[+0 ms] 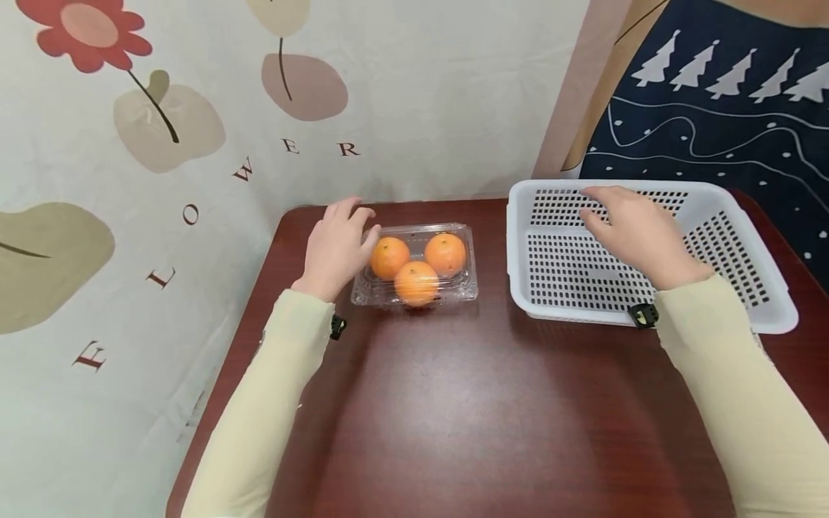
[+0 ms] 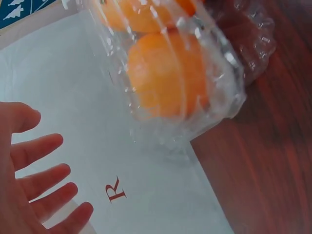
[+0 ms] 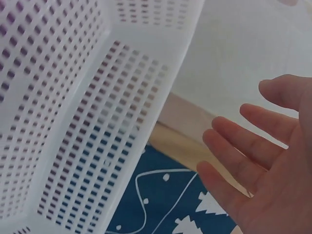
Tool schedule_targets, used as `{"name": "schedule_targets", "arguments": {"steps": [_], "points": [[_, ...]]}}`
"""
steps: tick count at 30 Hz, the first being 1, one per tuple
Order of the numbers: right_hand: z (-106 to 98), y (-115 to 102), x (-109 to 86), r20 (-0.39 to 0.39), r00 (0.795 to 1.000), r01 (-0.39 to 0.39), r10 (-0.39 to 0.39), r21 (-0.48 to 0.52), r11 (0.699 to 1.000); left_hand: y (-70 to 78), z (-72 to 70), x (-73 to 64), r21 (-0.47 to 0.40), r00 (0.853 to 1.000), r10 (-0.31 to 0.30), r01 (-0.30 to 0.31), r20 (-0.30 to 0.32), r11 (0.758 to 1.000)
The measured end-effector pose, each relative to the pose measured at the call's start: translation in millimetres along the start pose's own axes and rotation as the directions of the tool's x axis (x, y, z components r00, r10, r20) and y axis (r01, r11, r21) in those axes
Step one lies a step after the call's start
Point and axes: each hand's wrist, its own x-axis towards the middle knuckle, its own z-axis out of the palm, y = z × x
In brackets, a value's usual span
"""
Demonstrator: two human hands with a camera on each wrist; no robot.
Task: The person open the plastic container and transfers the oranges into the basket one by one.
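A clear plastic clamshell box (image 1: pixel 458 291) with three oranges (image 1: pixel 417 283) inside sits at the far side of the table. My left hand (image 1: pixel 338 248) hovers at its left end, fingers spread and loosely bent. In the left wrist view, a gap shows between this hand (image 2: pixel 36 180) and the box's end, where one orange (image 2: pixel 168 75) shows through the plastic. On the right stands a white perforated plastic basket (image 1: pixel 516 252). My right hand (image 1: pixel 637 234) is above it, holding nothing. The right wrist view has these fingers (image 3: pixel 248 146) apart from the basket's wall (image 3: pixel 168 73).
The dark red-brown table (image 1: pixel 440 410) meets a wall covering (image 1: pixel 427 93) printed with flowers and letters behind and to the left. A navy cloth (image 1: pixel 712 137) with white trees hangs behind the basket. Small black devices are worn on both wrists.
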Motion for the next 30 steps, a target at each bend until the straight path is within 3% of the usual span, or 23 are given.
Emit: {"name": "schedule_targets", "arguments": {"steps": [11, 16, 25, 30], "points": [[3.9, -22.9, -6.9, -0.084, 0.993, 0.092, -0.084, 0.097, 0.991, 2.7, -1.6, -20.4, -0.028, 0.990, 0.107, -0.110, -0.096, 0.994], [5.7, -33.9, -13.3, -0.109, 0.988, 0.123, -0.107, 0.155, 0.980, 3.8, -0.7, -29.5, -0.061, 0.985, 0.110, -0.119, -0.130, 0.991], [8.6, -56.2, -24.0, -0.124, 0.984, 0.155, -0.128, 0.245, 0.957, -0.7, 9.8, -42.8, -0.203, 0.981, 0.011, -0.052, -0.196, 0.978], [17.7, -64.0, -28.3, -0.159, 0.978, 0.174, -0.131, 0.291, 0.941, -3.6, 14.7, -50.5, -0.359, 0.971, -0.103, 0.020, -0.214, 0.933]]}}
